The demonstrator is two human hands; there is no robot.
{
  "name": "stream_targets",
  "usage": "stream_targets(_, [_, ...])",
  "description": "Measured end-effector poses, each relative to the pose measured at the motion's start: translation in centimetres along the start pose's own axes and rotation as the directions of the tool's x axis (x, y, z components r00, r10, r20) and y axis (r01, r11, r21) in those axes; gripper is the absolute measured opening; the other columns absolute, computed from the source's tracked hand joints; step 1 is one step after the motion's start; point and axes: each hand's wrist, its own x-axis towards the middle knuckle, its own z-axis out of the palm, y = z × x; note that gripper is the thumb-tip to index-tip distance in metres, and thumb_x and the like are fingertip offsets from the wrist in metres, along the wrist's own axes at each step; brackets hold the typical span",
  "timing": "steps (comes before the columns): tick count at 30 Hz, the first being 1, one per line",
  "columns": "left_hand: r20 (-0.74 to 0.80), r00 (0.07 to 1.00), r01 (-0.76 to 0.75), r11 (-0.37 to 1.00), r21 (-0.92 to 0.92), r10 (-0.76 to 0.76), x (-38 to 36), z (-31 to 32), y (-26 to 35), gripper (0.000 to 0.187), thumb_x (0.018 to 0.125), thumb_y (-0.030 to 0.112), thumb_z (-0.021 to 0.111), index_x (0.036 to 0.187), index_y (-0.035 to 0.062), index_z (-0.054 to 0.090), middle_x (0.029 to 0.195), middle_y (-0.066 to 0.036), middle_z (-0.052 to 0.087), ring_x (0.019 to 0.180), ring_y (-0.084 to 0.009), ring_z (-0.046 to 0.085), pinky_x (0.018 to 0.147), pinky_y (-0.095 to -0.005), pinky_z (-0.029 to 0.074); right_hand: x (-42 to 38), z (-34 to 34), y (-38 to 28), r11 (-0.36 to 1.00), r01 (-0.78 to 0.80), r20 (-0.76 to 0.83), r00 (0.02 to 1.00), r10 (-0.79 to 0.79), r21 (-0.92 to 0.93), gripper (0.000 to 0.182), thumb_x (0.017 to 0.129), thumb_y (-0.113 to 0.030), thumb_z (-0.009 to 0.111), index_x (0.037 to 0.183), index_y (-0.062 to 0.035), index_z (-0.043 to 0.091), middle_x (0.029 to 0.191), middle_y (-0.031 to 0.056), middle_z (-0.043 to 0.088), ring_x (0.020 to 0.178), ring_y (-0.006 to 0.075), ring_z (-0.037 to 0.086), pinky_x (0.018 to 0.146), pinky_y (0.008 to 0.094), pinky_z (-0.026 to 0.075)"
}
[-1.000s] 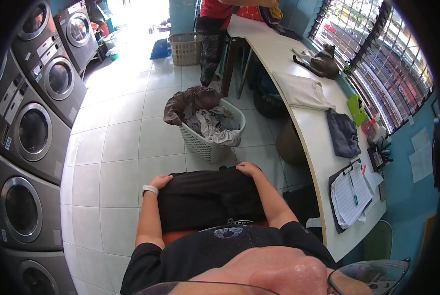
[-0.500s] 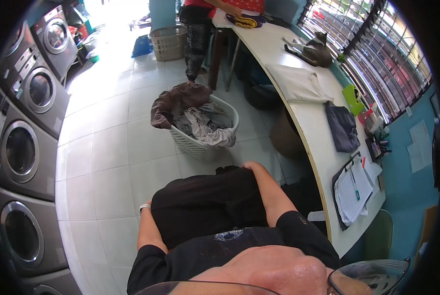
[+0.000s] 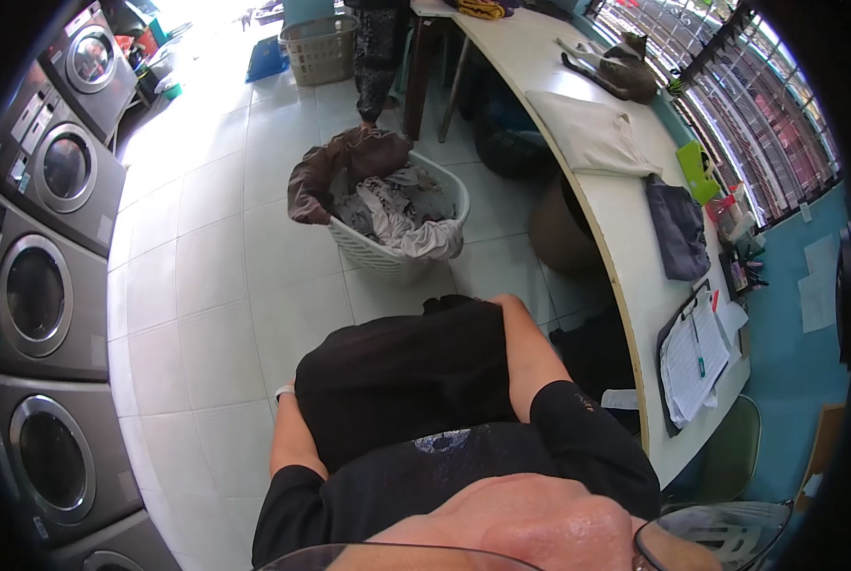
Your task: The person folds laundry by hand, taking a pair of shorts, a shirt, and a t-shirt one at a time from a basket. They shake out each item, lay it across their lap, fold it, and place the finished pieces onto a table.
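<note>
A broad black cloth [image 3: 401, 381] spreads in front of my body, below the printed hem of my black shirt. I cannot tell whether it is worn or held. At its left edge is my left hand [image 3: 287, 392], with a pale band at the wrist; its fingers are hidden behind the cloth. My right hand [image 3: 504, 302] rests at the upper right corner of the cloth, fingers out of sight over the edge. Beyond them on the floor stands a white laundry basket [image 3: 373, 255], heaped with grey and whitish clothes [image 3: 387, 214] and a brown cloth [image 3: 335, 171] draped over its rim.
Stacked front-loading machines [image 3: 35, 295] line the left. On my right runs a long white table [image 3: 601, 205] bearing a cat [image 3: 625, 76], folded cloths, a clipboard [image 3: 696, 357] and pens. A person's legs [image 3: 376, 62] show at its far end, near a beige basket [image 3: 319, 48].
The view has tipped downward, so the far floor and table sit higher in it and the other person's hand has left the frame. Both my hands keep their places at the black cloth.
</note>
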Motion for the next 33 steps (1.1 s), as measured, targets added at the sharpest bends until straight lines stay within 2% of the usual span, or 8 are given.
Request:
stream_targets(9, [-0.189, 0.809, -0.567, 0.824, 0.003, 0.557, 1.9, -2.3, 14.3, 0.038, 0.084, 0.03, 0.045, 0.104, 0.0017, 0.06, 0.097, -0.013, 0.06, 0.088, -0.0286, 0.056, 0.078, -0.0456, 0.042, 1.9, -5.2, -0.6, 0.894, 0.228, -0.077, 0.974, -0.215, 0.386, 0.049, 0.081, -0.044, 0.062, 0.102, 0.0008, 0.065, 0.105, 0.0146, 0.062, 0.094, 0.0269, 0.058, 0.084, 0.042, 0.044])
stream_targets(11, [-0.225, 0.89, -0.396, 0.917, 0.054, 0.397, -3.2, -1.1, 18.4, 0.035, 0.087, 0.032, 0.049, 0.109, 0.0055, 0.056, 0.112, -0.014, 0.058, 0.101, -0.0307, 0.056, 0.087, -0.0492, 0.045, 1.5, -7.0, -0.5, 0.837, 0.335, -0.164, 0.942, -0.293, 0.432, 0.057, 0.082, -0.046, 0.061, 0.113, 0.0018, 0.058, 0.116, 0.0163, 0.058, 0.104, 0.029, 0.054, 0.087, 0.0436, 0.042])
stream_targets(14, [0.037, 0.982, -0.184, 0.983, 0.03, 0.183, -3.0, -1.9, 23.1, 0.032, 0.087, 0.043, 0.054, 0.072, 0.0136, 0.054, 0.066, -0.002, 0.058, 0.062, -0.0215, 0.055, 0.059, -0.0383, 0.046, -7.3, -8.6, -2.5, 0.522, 0.433, -0.359, 0.901, -0.242, 0.735, 0.044, 0.085, -0.035, 0.062, 0.114, -0.0017, 0.057, 0.108, 0.0126, 0.061, 0.098, 0.0257, 0.057, 0.084, 0.0413, 0.046])
stream_targets(18, [-0.222, 0.876, -0.287, 0.833, 0.473, 0.428, -12.0, -0.2, 22.6, 0.041, 0.078, 0.048, 0.066, 0.063, 0.0174, 0.044, 0.051, 0.002, 0.04, 0.041, -0.0085, 0.036, 0.038, -0.0244, 0.033, -3.5, -9.1, -1.3, 0.338, 0.56, -0.424, 0.813, -0.398, 0.756, 0.037, 0.086, -0.03, 0.063, 0.11, -0.003, 0.059, 0.099, 0.0083, 0.064, 0.086, 0.0214, 0.06, 0.076, 0.0367, 0.048])
stream_targets(23, [-0.234, 0.86, -0.331, 0.846, 0.418, 0.453, -17.1, 0.4, 20.9, 0.04, 0.077, 0.039, 0.071, 0.062, 0.0138, 0.044, 0.047, 0.001, 0.039, 0.035, -0.0096, 0.037, 0.03, -0.0238, 0.031, -0.6, -9.5, -0.2, 0.262, 0.673, -0.507, 0.711, -0.487, 0.691, 0.028, 0.087, -0.023, 0.06, 0.107, -0.0033, 0.059, 0.091, 0.0054, 0.065, 0.08, 0.0169, 0.06, 0.073, 0.0306, 0.048])
stream_targets(26, [0.058, 0.857, -0.512, 0.859, -0.008, 0.512, -15.7, -1.4, 20.1, 0.016, 0.089, 0.014, 0.058, 0.093, 0.0002, 0.052, 0.081, -0.013, 0.06, 0.064, -0.0222, 0.063, 0.061, -0.0331, 0.057, -5.7, -10.0, 1.8, 0.235, 0.641, -0.436, 0.703, -0.562, 0.731, 0.02, 0.085, -0.012, 0.055, 0.102, -0.0041, 0.061, 0.089, 0.003, 0.063, 0.083, 0.0126, 0.057, 0.076, 0.0252, 0.044])
stream_targets(29, [0.201, 0.747, -0.574, 0.768, -0.284, 0.633, -17.6, -3.8, 17.0, 0.017, 0.088, 0.006, 0.054, 0.096, -0.0088, 0.051, 0.096, -0.019, 0.059, 0.099, -0.0335, 0.057, 0.09, -0.0402, 0.05, -11.4, -9.0, 4.6, 0.26, 0.668, -0.494, 0.71, -0.502, 0.697, 0.019, 0.086, -0.008, 0.049, 0.096, -0.0047, 0.064, 0.094, 0.0026, 0.062, 0.09, 0.0123, 0.055, 0.083, 0.0244, 0.04])
stream_targets(33, [0.246, 0.555, -0.627, 0.594, -0.504, 0.795, -22.0, -8.3, 7.4, 0.016, 0.085, 0.0, 0.048, 0.095, -0.01, 0.055, 0.106, -0.019, 0.059, 0.102, -0.029, 0.057, 0.099, -0.0385, 0.043, -16.4, -4.0, 12.2, 0.212, 0.749, -0.567, 0.627, -0.534, 0.628, 0.019, 0.081, 0.001, 0.045, 0.087, -0.0046, 0.062, 0.104, 0.0041, 0.061, 0.103, 0.0163, 0.053, 0.095, 0.0287, 0.035])
